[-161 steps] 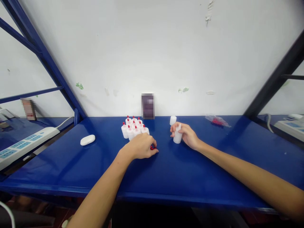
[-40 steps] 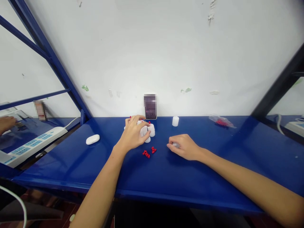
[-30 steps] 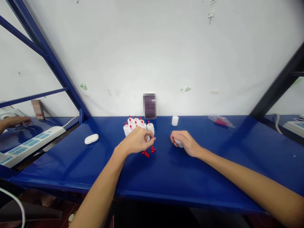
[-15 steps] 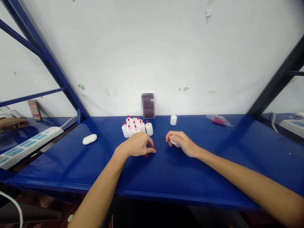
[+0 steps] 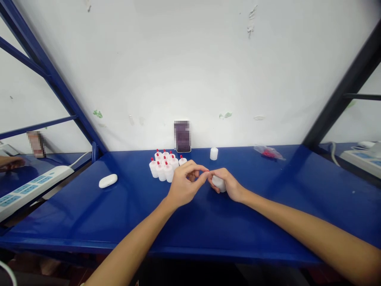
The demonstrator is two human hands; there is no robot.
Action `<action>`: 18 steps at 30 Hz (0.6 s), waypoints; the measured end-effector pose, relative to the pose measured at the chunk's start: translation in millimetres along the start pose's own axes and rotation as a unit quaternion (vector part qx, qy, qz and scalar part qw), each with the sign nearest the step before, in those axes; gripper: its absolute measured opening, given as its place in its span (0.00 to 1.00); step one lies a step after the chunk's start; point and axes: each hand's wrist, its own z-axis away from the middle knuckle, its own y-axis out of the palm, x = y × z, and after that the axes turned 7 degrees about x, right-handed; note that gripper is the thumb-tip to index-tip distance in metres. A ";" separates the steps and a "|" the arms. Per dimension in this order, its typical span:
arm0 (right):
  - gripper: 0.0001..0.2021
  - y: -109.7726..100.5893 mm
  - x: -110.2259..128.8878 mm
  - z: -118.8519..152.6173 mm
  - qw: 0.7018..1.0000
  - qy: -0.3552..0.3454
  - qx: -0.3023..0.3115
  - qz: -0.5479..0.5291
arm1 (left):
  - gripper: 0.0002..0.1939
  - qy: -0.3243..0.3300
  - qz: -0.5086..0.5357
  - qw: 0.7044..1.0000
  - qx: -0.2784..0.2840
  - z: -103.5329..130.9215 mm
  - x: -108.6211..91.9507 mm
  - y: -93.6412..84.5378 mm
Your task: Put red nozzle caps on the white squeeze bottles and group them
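Right hand wraps a small white bottle just above the blue table, mid-bench. Left hand pinches a red cap at fingertips, touching the bottle's top. Capped bottles cluster just left, behind the left hand.

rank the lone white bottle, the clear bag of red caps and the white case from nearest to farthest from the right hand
1. lone white bottle, just behind the right hand, by the wall
2. clear bag, off to the right
3. white case, far left, beyond the left hand
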 end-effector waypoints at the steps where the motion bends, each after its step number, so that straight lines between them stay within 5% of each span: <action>1: 0.26 1.7 -0.4 0.0 1.000 0.004 0.001 -0.014 | 0.09 -0.027 0.043 0.999 0.001 1.0 1.0 4.6; 8: 0.28 12.1 1.9 -0.2 0.993 0.025 0.016 -0.115 | 0.12 -0.123 0.234 0.960 0.091 5.1 -1.0 12.9; 18: 0.26 12.7 0.3 -1.0 0.981 0.056 0.037 -0.182 | 0.13 -0.134 0.220 0.963 0.084 7.4 1.2 16.8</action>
